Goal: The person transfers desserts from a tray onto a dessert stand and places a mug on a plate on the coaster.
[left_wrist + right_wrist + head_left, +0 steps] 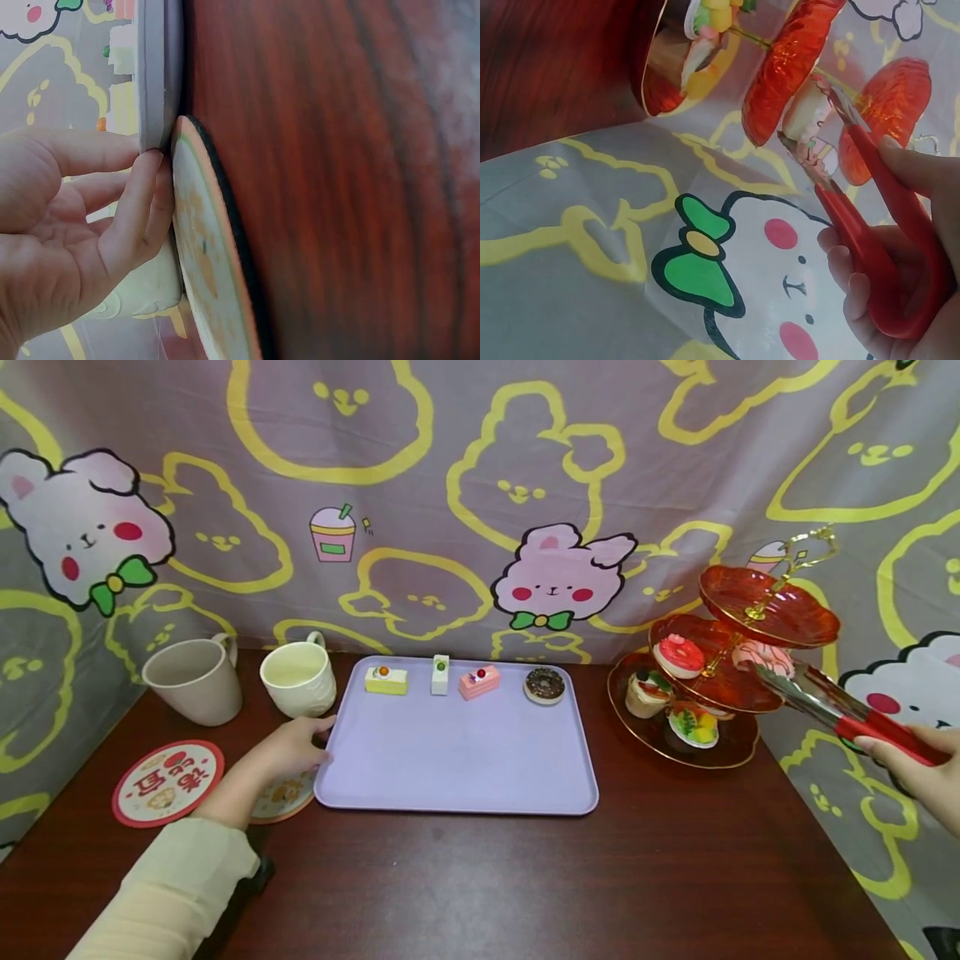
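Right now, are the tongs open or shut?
The tongs are partly open: their arms stand apart in the right wrist view, tips either side of a pink-topped pastry. Firm grip: cannot tell.

Shiny metal tongs (862, 730), smooth tray (457, 756)

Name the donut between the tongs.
The pale pink donut; the red donut on the stand and chocolate donut on the tray lie outside the tongs.

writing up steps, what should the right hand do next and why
Probably ease the pale pink pastry clear of the tiered stand toward the tray: the tongs in the right hand have it between their tips, and the tray bears four sweets.
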`<state>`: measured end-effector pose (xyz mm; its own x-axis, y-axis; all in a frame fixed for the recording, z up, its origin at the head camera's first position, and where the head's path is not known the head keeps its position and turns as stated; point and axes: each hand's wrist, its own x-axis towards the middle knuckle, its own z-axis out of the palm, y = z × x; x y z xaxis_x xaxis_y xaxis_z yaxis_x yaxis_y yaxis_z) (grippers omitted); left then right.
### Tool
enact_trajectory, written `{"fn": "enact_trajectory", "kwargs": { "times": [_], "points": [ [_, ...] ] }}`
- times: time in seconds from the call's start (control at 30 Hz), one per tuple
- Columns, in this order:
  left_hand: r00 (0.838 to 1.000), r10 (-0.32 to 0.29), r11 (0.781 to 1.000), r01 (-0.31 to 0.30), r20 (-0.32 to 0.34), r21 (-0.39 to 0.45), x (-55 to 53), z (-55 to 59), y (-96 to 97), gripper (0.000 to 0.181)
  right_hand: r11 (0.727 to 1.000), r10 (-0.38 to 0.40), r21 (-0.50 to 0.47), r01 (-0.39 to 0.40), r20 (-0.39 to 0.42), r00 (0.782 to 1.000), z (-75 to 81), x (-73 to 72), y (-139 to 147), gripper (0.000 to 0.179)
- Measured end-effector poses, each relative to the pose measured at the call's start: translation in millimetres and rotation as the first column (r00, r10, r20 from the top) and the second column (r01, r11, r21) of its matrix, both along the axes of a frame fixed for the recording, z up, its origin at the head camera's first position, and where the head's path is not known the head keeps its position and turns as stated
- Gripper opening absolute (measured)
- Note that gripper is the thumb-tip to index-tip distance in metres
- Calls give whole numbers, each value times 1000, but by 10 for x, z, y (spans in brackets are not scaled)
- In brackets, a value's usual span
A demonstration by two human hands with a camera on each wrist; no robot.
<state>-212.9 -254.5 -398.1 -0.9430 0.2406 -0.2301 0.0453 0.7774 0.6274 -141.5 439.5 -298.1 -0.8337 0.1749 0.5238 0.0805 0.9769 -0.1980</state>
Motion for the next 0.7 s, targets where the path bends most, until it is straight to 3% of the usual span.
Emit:
{"fn": "enact_trajectory", "kwargs": {
  "times": [0.1,0.23,0.37,0.47,0.7],
  "points": [
    [1000,3,1000,-3,-6,-3,8,-3,-1,70,1000,0,-25,1,37,999,-108,-152,172,90],
    [1000,5,1000,-5,-13,-11,16,-1,6,70,1000,-14,-20,16,62,998,-282,-359,423,99],
    [1000,3,1000,-4,-18,-17,17,-11,10,70,999,36,-2,-36,65,997,-198,-418,312,110],
    [1000,2,1000,-3,-21,-17,17,-17,13,70,997,81,-21,-80,81,993,-68,-391,122,107],
    [1000,8,1000,-8,-14,-22,15,4,32,71,998,68,-8,-67,152,986,16,-391,-43,118]
  ]
}}
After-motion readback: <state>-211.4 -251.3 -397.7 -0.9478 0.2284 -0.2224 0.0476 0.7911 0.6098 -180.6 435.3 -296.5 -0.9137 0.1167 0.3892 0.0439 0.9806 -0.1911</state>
